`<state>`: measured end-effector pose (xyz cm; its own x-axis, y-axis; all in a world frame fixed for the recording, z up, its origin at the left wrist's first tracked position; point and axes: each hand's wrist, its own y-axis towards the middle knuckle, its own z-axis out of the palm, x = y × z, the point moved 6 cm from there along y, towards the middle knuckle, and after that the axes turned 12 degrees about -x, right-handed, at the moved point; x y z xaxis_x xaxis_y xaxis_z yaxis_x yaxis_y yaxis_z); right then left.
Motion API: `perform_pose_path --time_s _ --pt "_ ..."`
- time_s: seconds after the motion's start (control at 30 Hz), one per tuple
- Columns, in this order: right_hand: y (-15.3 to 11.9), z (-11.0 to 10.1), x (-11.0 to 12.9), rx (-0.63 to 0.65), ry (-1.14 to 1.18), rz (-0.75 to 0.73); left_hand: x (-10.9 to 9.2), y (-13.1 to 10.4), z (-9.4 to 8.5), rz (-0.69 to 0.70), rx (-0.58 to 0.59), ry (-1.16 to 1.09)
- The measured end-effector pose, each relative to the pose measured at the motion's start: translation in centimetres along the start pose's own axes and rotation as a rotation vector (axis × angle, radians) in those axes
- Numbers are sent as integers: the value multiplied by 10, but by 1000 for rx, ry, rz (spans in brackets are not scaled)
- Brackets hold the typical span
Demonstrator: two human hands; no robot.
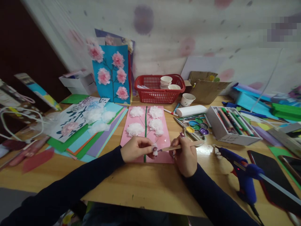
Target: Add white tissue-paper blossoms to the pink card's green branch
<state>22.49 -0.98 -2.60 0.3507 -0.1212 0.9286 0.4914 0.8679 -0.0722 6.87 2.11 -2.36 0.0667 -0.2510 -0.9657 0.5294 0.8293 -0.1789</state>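
Right hand's grip (187,155) grasps a brush (171,147), and left hand's grip (139,149) pinches a white piece (155,151) above the pink card (164,159), with a glue gun (239,164) to the right on the surface (113,186). Farther back, a red basket (160,96) contains cups (166,80), and a white box (229,137) holds markers (232,121). The brush runs sideways, its tip pointing left at the piece.
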Motion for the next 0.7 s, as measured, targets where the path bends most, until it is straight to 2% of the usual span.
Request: perform_pose_path --time_s 0.2,0.37,0.53,0.7 --pt "-2 2 8 -15 5 -26 2 -2 4 0 41 -45" --pt "1 -3 3 -73 -66 -28 1 -2 1 45 22 51" --pt "0 1 -2 -13 -122 -39 2 -3 -1 73 -34 123" --pt "-1 5 -3 43 -115 -23 3 -4 1 83 -29 144"
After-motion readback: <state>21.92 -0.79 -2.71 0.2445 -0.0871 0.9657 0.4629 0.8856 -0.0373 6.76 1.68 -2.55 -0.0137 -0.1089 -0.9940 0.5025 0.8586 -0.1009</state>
